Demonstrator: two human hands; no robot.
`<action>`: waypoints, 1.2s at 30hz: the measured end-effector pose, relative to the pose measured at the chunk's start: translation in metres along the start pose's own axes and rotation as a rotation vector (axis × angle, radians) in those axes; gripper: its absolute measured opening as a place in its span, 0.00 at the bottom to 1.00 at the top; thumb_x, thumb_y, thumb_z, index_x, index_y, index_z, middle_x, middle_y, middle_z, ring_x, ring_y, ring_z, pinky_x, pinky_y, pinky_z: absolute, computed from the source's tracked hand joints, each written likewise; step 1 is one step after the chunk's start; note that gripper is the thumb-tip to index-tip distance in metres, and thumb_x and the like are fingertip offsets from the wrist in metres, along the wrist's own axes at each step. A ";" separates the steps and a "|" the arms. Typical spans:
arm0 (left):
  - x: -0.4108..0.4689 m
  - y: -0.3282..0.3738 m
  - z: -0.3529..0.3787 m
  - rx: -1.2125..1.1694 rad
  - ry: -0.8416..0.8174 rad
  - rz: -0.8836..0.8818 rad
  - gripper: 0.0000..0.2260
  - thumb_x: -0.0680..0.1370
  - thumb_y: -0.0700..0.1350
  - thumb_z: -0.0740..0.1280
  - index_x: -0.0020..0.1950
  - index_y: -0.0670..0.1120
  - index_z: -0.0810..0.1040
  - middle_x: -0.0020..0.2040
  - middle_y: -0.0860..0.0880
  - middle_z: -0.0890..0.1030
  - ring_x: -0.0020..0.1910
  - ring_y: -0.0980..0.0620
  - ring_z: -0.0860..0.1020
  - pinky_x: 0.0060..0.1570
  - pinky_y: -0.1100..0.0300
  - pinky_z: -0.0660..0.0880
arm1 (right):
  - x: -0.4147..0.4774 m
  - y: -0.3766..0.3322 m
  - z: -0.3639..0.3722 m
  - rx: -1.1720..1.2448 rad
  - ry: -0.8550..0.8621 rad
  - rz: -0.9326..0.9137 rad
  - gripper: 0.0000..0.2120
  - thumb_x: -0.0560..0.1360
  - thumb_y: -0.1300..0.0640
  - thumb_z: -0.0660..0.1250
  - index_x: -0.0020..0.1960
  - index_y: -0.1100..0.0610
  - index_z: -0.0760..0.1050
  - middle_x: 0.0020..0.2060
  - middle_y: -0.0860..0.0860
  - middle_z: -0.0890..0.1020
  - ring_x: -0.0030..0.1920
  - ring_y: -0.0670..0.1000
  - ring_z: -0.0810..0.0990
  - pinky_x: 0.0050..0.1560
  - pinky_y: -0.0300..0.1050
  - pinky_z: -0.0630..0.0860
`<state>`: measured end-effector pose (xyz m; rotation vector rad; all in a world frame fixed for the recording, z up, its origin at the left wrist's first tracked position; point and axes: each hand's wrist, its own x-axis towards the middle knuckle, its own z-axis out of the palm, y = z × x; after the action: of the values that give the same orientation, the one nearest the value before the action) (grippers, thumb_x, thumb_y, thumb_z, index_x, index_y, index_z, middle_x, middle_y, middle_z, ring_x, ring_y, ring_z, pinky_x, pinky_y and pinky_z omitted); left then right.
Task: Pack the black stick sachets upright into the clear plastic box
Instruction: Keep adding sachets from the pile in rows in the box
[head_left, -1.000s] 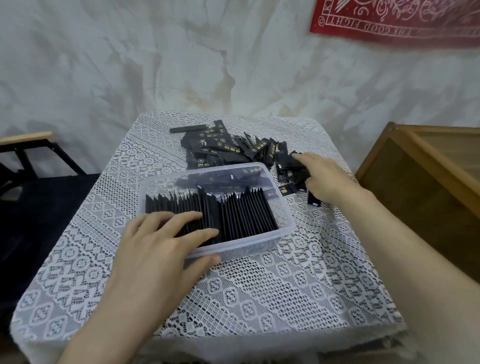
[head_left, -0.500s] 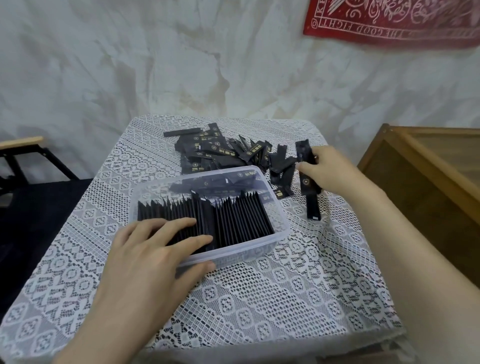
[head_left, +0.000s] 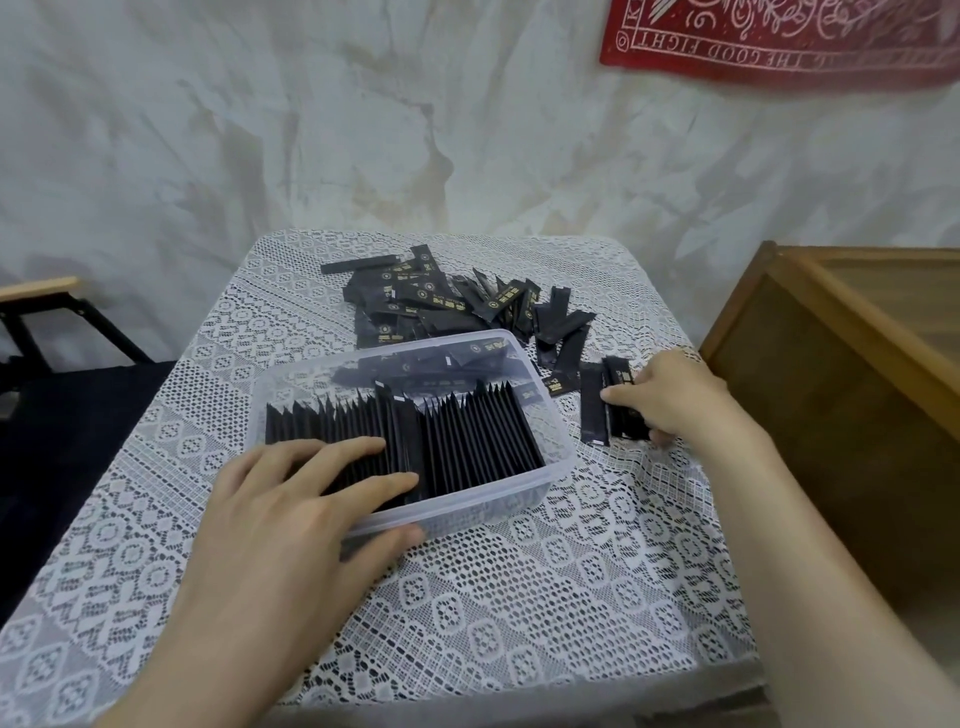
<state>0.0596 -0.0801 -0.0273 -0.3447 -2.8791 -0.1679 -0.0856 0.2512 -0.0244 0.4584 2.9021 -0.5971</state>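
Right hand (head_left: 670, 400) lowered to worktop (head_left: 467, 597), pinching sachet bundle (head_left: 595, 410) (long axis near-far), just right of box (head_left: 519, 499); left hand (head_left: 291, 499) spread on packed row (head_left: 467, 436).

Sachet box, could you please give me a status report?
Left hand flat on packed sachets in clear box. Right hand grips small bundle beside it. Loose pile behind, nothing blocking.

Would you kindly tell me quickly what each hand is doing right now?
Left hand: open, fingers resting on the packed sachets.
Right hand: closed around a few loose sachets.
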 end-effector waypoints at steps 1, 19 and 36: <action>0.000 0.000 0.000 0.003 -0.002 0.000 0.22 0.73 0.71 0.58 0.59 0.65 0.82 0.63 0.61 0.80 0.58 0.48 0.78 0.60 0.47 0.68 | 0.001 0.001 0.001 0.025 0.011 -0.012 0.23 0.77 0.42 0.71 0.35 0.56 0.68 0.23 0.54 0.77 0.32 0.61 0.85 0.42 0.50 0.80; -0.001 0.001 0.001 0.029 0.021 -0.009 0.22 0.74 0.71 0.57 0.59 0.66 0.82 0.63 0.61 0.79 0.58 0.48 0.77 0.59 0.51 0.64 | -0.013 -0.009 0.017 0.019 0.140 -0.071 0.26 0.74 0.35 0.70 0.36 0.53 0.64 0.27 0.50 0.71 0.37 0.58 0.83 0.34 0.47 0.67; -0.001 0.000 0.003 0.025 0.037 -0.002 0.23 0.74 0.71 0.56 0.59 0.65 0.82 0.63 0.61 0.80 0.58 0.49 0.76 0.59 0.52 0.63 | -0.003 -0.015 0.015 0.265 0.048 0.000 0.22 0.74 0.45 0.76 0.33 0.55 0.69 0.24 0.52 0.72 0.28 0.54 0.71 0.43 0.48 0.73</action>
<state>0.0601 -0.0797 -0.0301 -0.3309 -2.8421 -0.1368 -0.0867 0.2313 -0.0319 0.5097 2.8776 -0.9904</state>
